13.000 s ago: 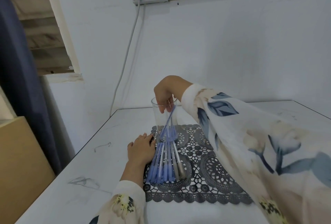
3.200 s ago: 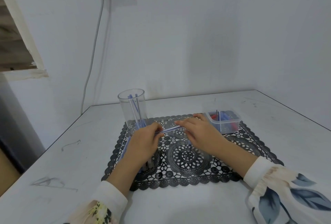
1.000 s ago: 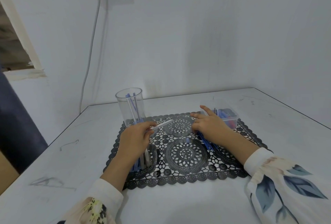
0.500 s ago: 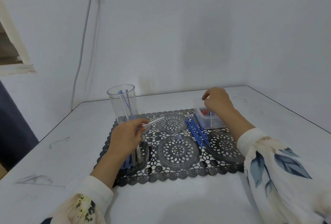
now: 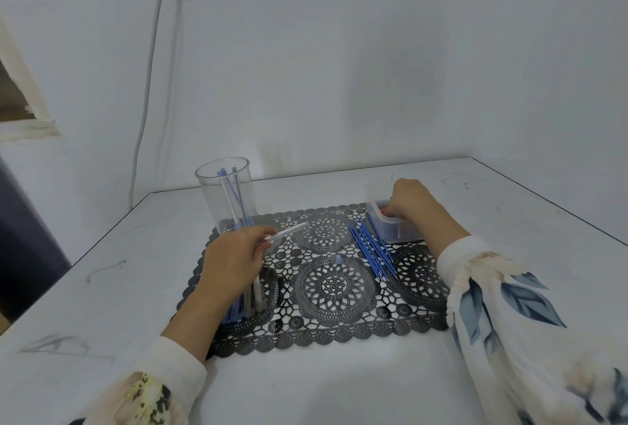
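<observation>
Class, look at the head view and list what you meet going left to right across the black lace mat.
Clear cup → clear tube pinched by the left hand → small blue cap → thin blue sticks → right hand reaching into the plastic box.

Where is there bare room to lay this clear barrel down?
Free: the mat's centre, between the pen pile and the blue refills, nearer than the cap; also the table in front of the mat. Crowded: around the cup and the box under the right hand.

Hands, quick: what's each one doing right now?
Left hand: pinching a clear pen tube.
Right hand: reaching into the plastic box; grip cannot be told.
</observation>
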A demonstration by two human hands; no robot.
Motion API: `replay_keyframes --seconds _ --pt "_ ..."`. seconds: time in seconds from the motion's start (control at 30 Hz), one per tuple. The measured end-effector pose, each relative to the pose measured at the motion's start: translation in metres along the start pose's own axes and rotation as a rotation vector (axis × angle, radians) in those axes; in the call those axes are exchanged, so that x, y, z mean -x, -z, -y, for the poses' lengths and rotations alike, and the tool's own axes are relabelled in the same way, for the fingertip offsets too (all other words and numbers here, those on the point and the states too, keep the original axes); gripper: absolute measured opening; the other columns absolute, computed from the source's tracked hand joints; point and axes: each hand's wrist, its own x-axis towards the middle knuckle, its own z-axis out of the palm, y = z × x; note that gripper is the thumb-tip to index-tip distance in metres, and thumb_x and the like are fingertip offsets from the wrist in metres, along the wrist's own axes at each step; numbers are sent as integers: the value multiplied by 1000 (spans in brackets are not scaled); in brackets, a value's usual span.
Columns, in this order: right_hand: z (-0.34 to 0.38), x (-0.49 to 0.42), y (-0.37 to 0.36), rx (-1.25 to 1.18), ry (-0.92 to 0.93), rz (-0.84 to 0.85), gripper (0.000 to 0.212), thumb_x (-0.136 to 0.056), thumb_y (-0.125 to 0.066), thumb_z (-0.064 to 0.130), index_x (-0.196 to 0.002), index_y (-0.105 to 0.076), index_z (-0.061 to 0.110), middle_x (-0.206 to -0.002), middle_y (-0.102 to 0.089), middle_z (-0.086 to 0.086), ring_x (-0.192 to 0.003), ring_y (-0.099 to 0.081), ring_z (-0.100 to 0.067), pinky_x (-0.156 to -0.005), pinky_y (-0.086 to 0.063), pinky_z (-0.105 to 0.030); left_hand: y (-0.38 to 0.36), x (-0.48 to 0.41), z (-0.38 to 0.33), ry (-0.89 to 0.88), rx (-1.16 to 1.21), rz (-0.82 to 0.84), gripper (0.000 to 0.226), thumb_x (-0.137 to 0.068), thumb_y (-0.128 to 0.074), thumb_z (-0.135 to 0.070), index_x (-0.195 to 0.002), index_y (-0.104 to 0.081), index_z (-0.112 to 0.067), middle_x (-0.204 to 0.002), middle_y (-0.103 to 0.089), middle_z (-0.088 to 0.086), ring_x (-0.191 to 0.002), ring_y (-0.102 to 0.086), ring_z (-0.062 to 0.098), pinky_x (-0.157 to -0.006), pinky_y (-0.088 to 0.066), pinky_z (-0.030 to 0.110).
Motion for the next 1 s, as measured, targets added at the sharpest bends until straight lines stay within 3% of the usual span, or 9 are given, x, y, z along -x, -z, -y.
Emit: replay_keyframes --seconds 0.3,0.47,0.7,0.9,1.0 --pt "-1 -2 -1 -30 -6 7 40 -84 -66 26 -112 -56 0 -112 -62 -13 -83 -51 -21 -69 -39 -24 0 1 1 18 16 3 23 -90 -60 -20 -111 -68 -27 -98 -72 -5 -86 -66 19 -71 -50 31" --pt "-3 -2 0 -39 -3 12 40 -83 -67 26 -112 -55 1 -112 -61 -13 -99 -58 -24 -70 -38 -25 0 0 1 16 25 0 23 -90 -60 -22 -111 -68 -27 -99 -72 -6 -88 -67 18 -73 -51 32" --pt "-4 -3 -2 -66 -12 -3 42 -82 -69 28 -111 -56 0 -111 -61 -13 -92 -56 -23 -69 -38 -24 1 1 1 29 32 -6 22 -90 -61 -22 -110 -68 -28 -98 -72 -6 -89 -67 18 -75 -51 31" --pt "-4 -1 0 -125 34 -77 25 -79 -70 19 -95 -61 2 -91 -62 -11 -79 -54 -21 -55 -40 -23 2 0 0 31 41 -5 22 -90 -61 -23 -109 -67 -29 -96 -72 -6 -87 -67 18 -74 -52 32" --pt "0 -3 2 -238 90 -136 19 -79 -67 6 -98 -71 5 -97 -69 -11 -81 -65 -20 -67 -52 -25 2 0 0 33 51 -8 22 -90 -61 -22 -110 -67 -29 -96 -72 -6 -87 -67 18 -73 -53 33"
